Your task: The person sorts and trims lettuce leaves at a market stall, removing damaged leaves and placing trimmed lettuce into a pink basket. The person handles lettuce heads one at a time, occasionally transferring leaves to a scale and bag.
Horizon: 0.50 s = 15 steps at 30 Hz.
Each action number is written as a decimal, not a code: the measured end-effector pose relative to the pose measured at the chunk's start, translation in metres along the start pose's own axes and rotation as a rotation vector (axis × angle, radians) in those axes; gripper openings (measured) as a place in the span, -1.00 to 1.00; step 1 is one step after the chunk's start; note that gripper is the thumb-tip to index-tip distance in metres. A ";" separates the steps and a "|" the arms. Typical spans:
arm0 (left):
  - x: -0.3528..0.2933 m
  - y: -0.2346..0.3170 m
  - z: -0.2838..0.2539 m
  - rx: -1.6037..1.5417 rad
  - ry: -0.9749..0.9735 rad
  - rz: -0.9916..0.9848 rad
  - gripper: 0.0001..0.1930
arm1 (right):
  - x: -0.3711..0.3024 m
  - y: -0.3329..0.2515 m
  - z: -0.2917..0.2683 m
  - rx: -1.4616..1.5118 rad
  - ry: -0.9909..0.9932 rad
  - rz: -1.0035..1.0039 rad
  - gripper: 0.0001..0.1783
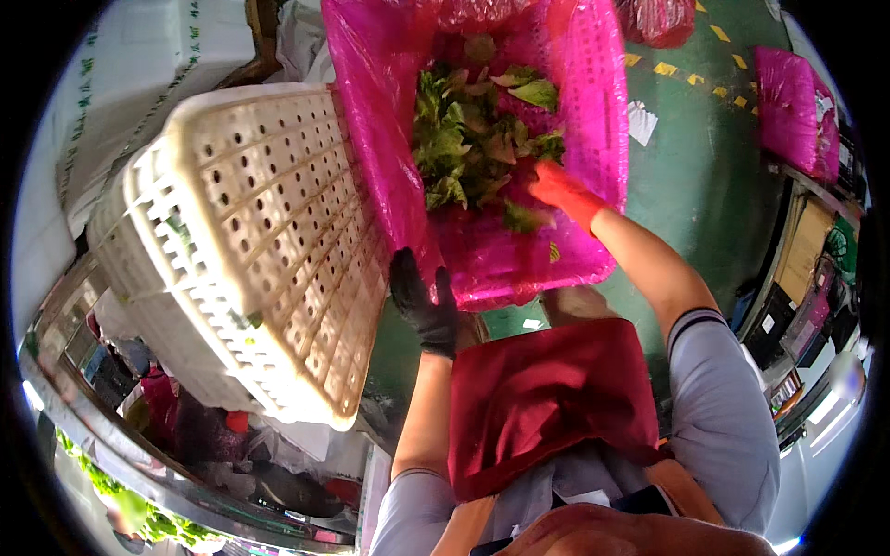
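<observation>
A pink plastic-lined crate [604, 120] stands in front of me with a heap of loose green lettuce leaves [454, 139] in it, some of them brownish. My right hand [559, 192], in a red-orange glove, reaches over the crate's right side into the leaves. Its fingertips are lost among them and smeared by motion. By the near left corner is my left hand [426, 306], in a dark grey glove. Its fingers stretch upward, thumb and forefinger apart, at the edge of the pink liner.
To my left, a cream perforated plastic basket [287, 213] leans against the crate, stacked with other pale baskets. A white paper scrap [641, 122] lies on the green floor [686, 185] to the right. Farther right, a pink-wrapped bundle [788, 111] sits by a shelf.
</observation>
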<state>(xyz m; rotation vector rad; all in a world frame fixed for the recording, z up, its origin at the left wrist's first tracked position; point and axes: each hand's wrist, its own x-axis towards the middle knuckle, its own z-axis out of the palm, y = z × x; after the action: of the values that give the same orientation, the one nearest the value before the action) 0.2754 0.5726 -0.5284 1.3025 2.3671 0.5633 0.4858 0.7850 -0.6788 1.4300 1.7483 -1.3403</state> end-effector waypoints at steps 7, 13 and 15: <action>0.001 -0.045 0.035 -0.134 0.053 -0.217 -0.28 | 0.119 0.018 0.080 0.012 0.363 -0.081 -0.53; 0.004 -0.069 0.039 -0.209 -0.042 -0.332 -0.30 | 0.133 0.009 0.070 0.253 0.435 0.214 -0.45; 0.008 -0.072 0.040 -0.200 -0.102 -0.393 -0.31 | 0.133 0.036 0.066 0.778 0.526 0.041 -0.43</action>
<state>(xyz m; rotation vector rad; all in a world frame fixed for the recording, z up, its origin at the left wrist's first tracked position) 0.2410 0.5505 -0.6009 0.7360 2.3256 0.5765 0.4651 0.7809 -0.8297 2.4000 1.5127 -1.8543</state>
